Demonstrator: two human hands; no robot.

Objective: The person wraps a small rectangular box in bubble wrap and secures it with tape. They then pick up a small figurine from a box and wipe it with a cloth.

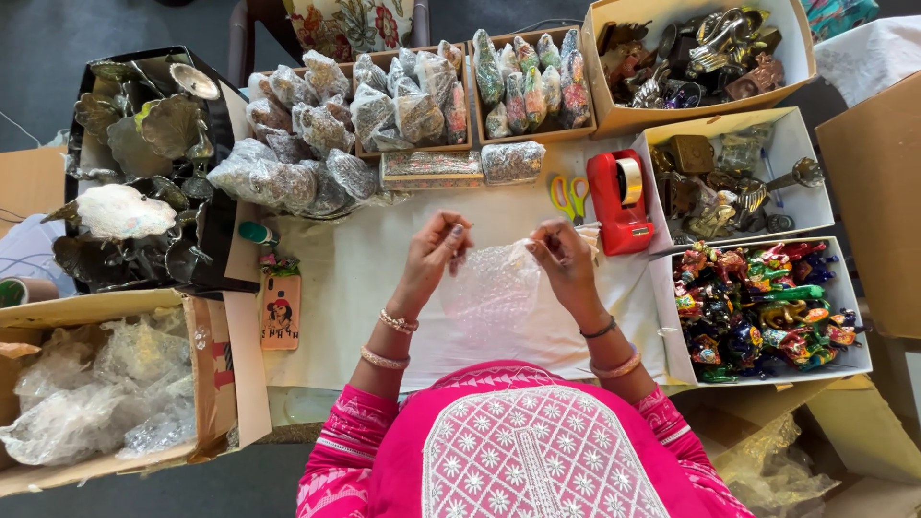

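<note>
The left hand (436,251) and right hand (566,257) each pinch the top edge of a bubble wrap piece (491,288) above the table (355,278), mid-wrapping; closing it likely calls for tape from the red dispenser (619,201)

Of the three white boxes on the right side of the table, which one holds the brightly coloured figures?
The nearest white box, closest to the person. Its figures are red, green and blue; the other two boxes hold dull metal pieces.

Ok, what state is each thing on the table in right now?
Left hand: fingers pinching the bubble-wrap piece.
Right hand: fingers pinching its other top corner.
Bubble-wrap piece: held up, hanging loose.
Scissors: lying flat, untouched.
Tape dispenser: upright, roll loaded.
Phone: lying flat.
Figurine box: open, full.
</note>
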